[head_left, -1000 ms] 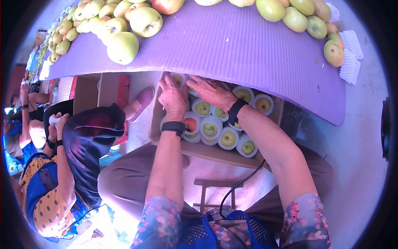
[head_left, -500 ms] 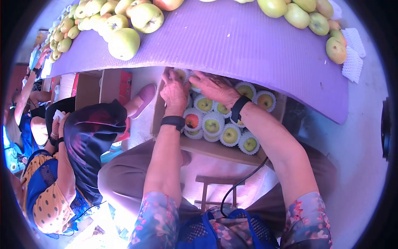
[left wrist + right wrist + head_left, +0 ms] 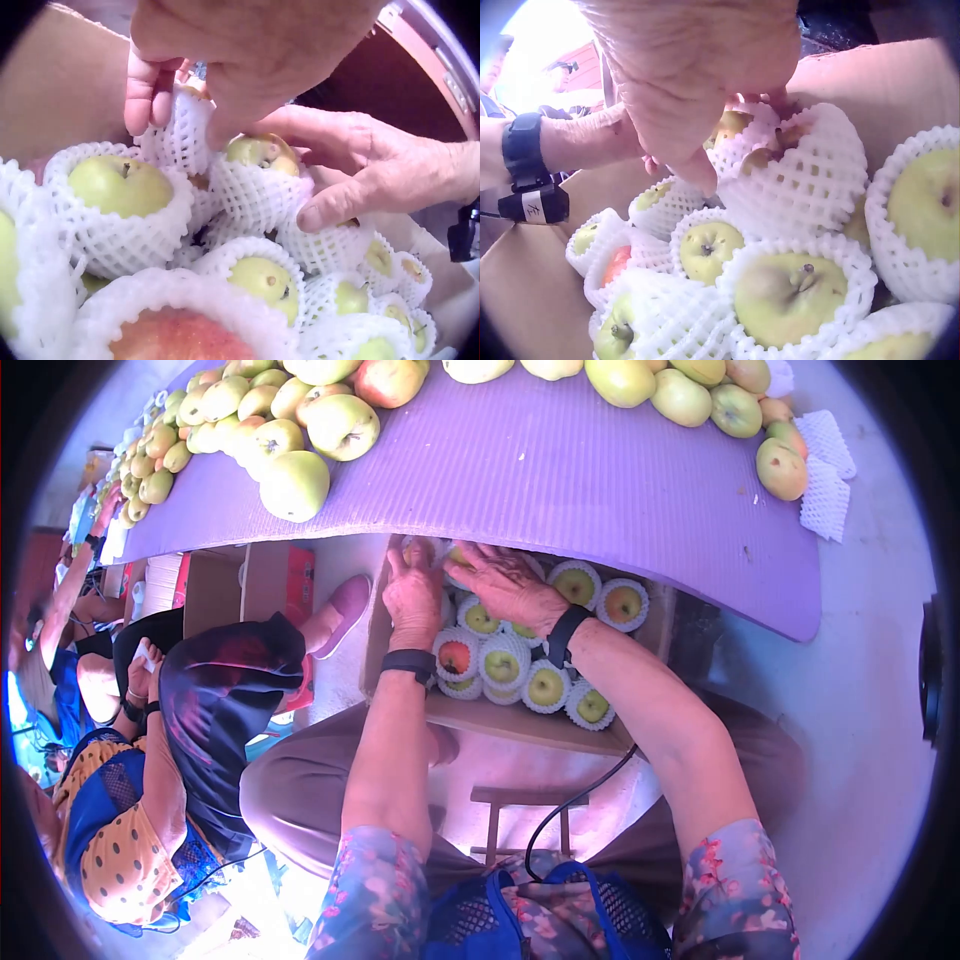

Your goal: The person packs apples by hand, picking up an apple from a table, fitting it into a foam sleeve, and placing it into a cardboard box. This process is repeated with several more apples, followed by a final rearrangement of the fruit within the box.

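Upper left, bare apples [image 3: 343,428] lie on a purple mat [image 3: 450,480]. At centre, over a carton [image 3: 480,717], the left hand [image 3: 412,598] pinches a netted apple [image 3: 180,135], apparently to steady it. Immediately right, the right hand [image 3: 512,592] brackets a second netted apple [image 3: 255,191], thumb opposing fingers, tips partly hidden. Foam nets evidently cushion neighbouring fruit.

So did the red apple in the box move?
No, the red apple hasn't moved: it still sits just inside the box's near wall, left of the same netted green apple.
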{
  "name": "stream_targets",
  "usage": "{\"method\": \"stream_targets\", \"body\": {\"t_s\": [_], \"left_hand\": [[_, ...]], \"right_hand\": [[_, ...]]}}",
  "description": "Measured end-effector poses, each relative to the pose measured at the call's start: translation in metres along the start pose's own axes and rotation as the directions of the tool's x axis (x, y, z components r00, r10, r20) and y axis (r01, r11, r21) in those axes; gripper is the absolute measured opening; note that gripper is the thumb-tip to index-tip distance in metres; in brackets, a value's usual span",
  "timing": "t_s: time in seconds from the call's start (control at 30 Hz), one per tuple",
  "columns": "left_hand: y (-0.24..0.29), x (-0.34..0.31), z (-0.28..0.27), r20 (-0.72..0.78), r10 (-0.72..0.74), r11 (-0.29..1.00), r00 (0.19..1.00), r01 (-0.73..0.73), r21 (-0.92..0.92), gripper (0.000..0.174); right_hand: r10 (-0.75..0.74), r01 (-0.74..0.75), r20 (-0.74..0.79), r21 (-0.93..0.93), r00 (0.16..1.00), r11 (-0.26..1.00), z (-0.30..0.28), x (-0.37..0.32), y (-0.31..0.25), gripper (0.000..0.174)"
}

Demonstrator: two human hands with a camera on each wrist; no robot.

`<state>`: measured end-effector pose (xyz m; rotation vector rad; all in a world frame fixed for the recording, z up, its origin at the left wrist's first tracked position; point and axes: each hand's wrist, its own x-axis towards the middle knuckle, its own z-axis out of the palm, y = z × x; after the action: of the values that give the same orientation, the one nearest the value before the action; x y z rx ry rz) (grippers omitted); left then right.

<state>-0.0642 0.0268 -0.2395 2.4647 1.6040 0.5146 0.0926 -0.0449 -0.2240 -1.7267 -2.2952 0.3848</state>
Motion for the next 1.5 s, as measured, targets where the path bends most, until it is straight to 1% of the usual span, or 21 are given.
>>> {"method": "stream_targets", "body": {"t_s": [0.07, 0.17, 0.27, 0.3, 0.4, 0.43, 0.53, 0.57, 0.63, 0.67, 0.73, 0.8, 0.9, 1.0, 1.03, 1.1, 1.17, 1.2, 1.3, 1.4, 1.5], "left_hand": [[-0.003, 0.002, -0.003, 0.055, -0.009, 0.999, 0.998, 0.011, -0.038, 0.064], [-0.005, -0.001, -0.015, 0.188, -0.039, 0.999, 0.981, 0.040, -0.001, 0.070], [-0.012, -0.001, -0.026, 0.276, 0.020, 1.000, 0.961, -0.014, -0.022, 0.077], [-0.008, -0.003, -0.035, 0.249, 0.036, 0.998, 0.968, -0.049, 0.044, 0.081], [0.002, 0.003, -0.068, 0.410, -0.081, 0.993, 0.908, 0.037, 0.114, 0.084], [0.002, 0.003, -0.081, 0.402, -0.017, 0.996, 0.916, -0.018, 0.084, 0.064], [-0.015, 0.019, -0.105, 0.536, 0.074, 0.996, 0.841, -0.092, 0.008, 0.033], [-0.005, 0.012, -0.136, 0.525, 0.127, 0.988, 0.842, -0.059, -0.145, 0.016], [0.020, 0.005, -0.192, 0.646, 0.045, 0.983, 0.762, 0.082, -0.166, 0.017], [0.030, 0.003, -0.212, 0.703, 0.011, 0.974, 0.711, 0.151, -0.167, 0.018], [0.032, -0.004, -0.235, 0.695, 0.170, 0.894, 0.699, 0.188, -0.407, 0.020], [0.036, -0.014, -0.255, 0.643, 0.299, 0.747, 0.705, 0.247, -0.617, 0.023], [0.040, -0.020, -0.268, 0.523, 0.457, 0.455, 0.719, 0.316, -0.833, 0.031], [0.041, -0.021, -0.259, 0.267, 0.366, 0.245, 0.892, 0.185, -0.952, 0.031], [0.052, -0.020, -0.260, 0.155, 0.269, 0.308, 0.950, 0.068, -0.949, 0.029], [0.056, -0.009, -0.251, 0.074, 0.170, 0.197, 0.983, 0.040, -0.980, 0.029], [0.063, 0.002, -0.242, -0.003, 0.084, 0.143, 0.996, -0.015, -0.990, 0.027], [0.066, 0.002, -0.242, -0.019, 0.080, 0.146, 0.997, -0.031, -0.989, 0.027], [0.081, -0.001, -0.241, -0.058, 0.053, 0.190, 0.997, -0.067, -0.980, 0.026], [0.084, 0.007, -0.234, -0.119, 0.010, 0.186, 0.993, -0.119, -0.975, 0.021], [0.076, 0.014, -0.234, -0.165, -0.088, 0.158, 0.982, -0.150, -0.976, 0.020]], "right_hand": [[-0.007, 0.008, 0.015, -0.038, 1.000, 0.999, -0.010, -0.001, -0.005, 0.065], [-0.097, 0.080, -0.135, -0.125, 0.986, 0.989, -0.008, -0.008, -0.006, 0.055], [-0.046, 0.051, 0.092, -0.055, 0.995, 0.997, -0.035, -0.018, -0.023, 0.066], [-0.067, 0.076, 0.112, -0.083, 0.991, 0.994, -0.040, -0.024, -0.027, 0.059], [-0.024, 0.028, 0.054, -0.066, 0.998, 0.997, -0.031, -0.050, -0.036, 0.043], [0.010, -0.001, 0.198, -0.042, 0.980, 0.999, -0.054, -0.051, -0.046, 0.030], [0.044, -0.052, 0.555, 0.000, 0.831, 0.999, -0.130, -0.070, -0.077, 0.036], [0.066, -0.082, 0.562, 0.004, 0.824, 0.997, -0.152, -0.076, -0.087, 0.036], [0.111, -0.144, 0.579, 0.012, 0.808, 0.989, -0.183, -0.084, -0.101, 0.035], [0.004, -0.154, 0.507, 0.254, 0.862, 0.955, -0.192, -0.088, -0.097, 0.034], [-0.142, -0.091, 0.281, 0.677, 0.949, 0.730, -0.214, -0.101, -0.080, 0.034], [-0.069, -0.010, 0.043, 0.905, 0.997, 0.426, -0.238, -0.114, -0.071, 0.032], [0.132, 0.242, -0.306, 0.901, 0.943, 0.360, -0.251, -0.122, -0.049, 0.033], [0.334, 0.298, -0.522, 0.791, 0.785, 0.535, -0.263, -0.132, -0.035, 0.035], [0.363, 0.264, -0.611, 0.699, 0.703, 0.665, -0.262, -0.134, -0.025, 0.035], [0.355, 0.132, -0.778, 0.483, 0.519, 0.866, -0.260, -0.135, -0.006, 0.037], [0.289, -0.283, -0.814, 0.161, 0.504, 0.946, -0.264, -0.143, 0.005, 0.041], [0.254, -0.470, -0.821, -0.020, 0.511, 0.882, -0.265, -0.146, 0.009, 0.043], [0.128, -0.648, -0.838, -0.304, 0.531, 0.698, -0.253, -0.150, 0.031, 0.052], [0.333, -0.809, -0.808, -0.272, 0.486, 0.521, -0.250, -0.160, 0.039, 0.058], [0.676, -0.859, -0.580, -0.085, 0.455, 0.505, -0.262, -0.168, 0.035, 0.060]]}}
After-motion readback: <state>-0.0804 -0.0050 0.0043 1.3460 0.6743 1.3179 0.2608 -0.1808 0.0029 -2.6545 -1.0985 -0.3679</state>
